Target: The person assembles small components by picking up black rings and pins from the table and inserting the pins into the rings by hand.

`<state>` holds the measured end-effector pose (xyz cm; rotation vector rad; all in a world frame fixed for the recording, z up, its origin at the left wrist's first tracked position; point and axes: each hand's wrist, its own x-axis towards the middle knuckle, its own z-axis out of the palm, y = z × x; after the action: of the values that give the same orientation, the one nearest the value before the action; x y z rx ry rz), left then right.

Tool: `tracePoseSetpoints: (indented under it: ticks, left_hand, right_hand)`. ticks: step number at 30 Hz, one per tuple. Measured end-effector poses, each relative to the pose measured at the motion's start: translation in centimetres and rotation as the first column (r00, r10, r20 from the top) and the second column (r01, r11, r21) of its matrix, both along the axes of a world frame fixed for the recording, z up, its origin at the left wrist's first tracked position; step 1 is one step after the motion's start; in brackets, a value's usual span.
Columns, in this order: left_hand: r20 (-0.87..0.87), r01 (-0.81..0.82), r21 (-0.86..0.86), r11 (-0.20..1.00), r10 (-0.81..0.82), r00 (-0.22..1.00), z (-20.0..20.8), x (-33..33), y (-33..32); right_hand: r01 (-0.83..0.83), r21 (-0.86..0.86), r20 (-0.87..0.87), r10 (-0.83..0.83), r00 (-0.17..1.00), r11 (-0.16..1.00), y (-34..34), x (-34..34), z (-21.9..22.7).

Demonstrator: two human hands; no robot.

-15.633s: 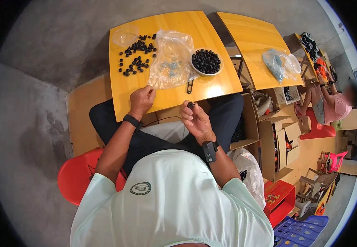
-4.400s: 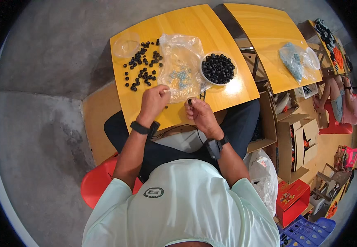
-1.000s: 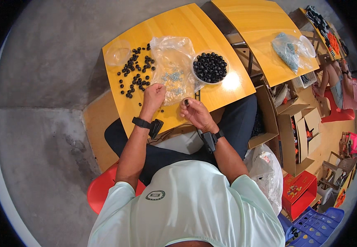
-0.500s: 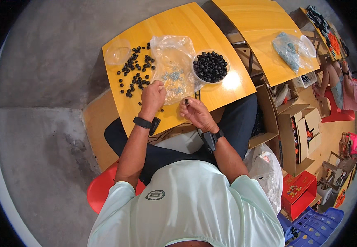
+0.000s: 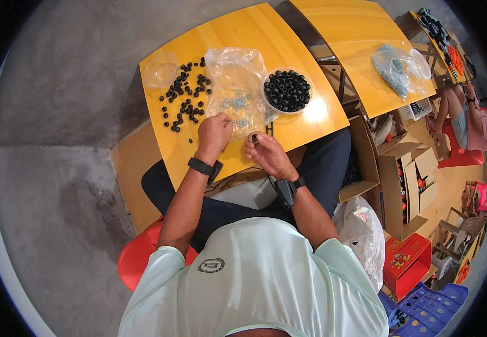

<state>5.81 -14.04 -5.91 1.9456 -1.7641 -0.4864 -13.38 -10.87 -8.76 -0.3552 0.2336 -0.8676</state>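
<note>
The person's right hand (image 5: 270, 155) pinches a round black bead (image 5: 254, 138) near a bead-filled plastic bowl (image 5: 295, 112), while the curled left hand (image 5: 214, 135) is at the near-left edge of a clear plastic bag (image 5: 235, 70).

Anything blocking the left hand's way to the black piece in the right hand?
Nothing visible does: only a gap separates the left hand from the black piece the right hand holds. The plastic bag lies on the table.

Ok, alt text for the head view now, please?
The right hand pinches a small black piece at the near edge of a yellow table; the left hand is by the near end of a clear plastic bag with bluish pieces. Loose black beads lie left of the bag, and a tub of more stands right.
</note>
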Motion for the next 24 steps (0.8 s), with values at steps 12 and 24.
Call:
tracePoseSetpoints:
  ticks: [12, 24]
  left_hand:
    - [-0.071, 0.075, -0.091, 0.993, -0.081, 0.994, 4.7, -0.6, 2.5]
    - [0.05, 0.409, -0.071, 0.91, -0.406, 0.912, 7.7, -3.4, 4.9]
  right_hand:
    - [0.002, 0.015, -0.019, -0.002, 1.0, 1.0, 0.0, -0.2, 0.3]
    - [0.019, -0.005, -0.066, -0.02, 0.998, 1.0, 0.2, -0.2, -0.5]
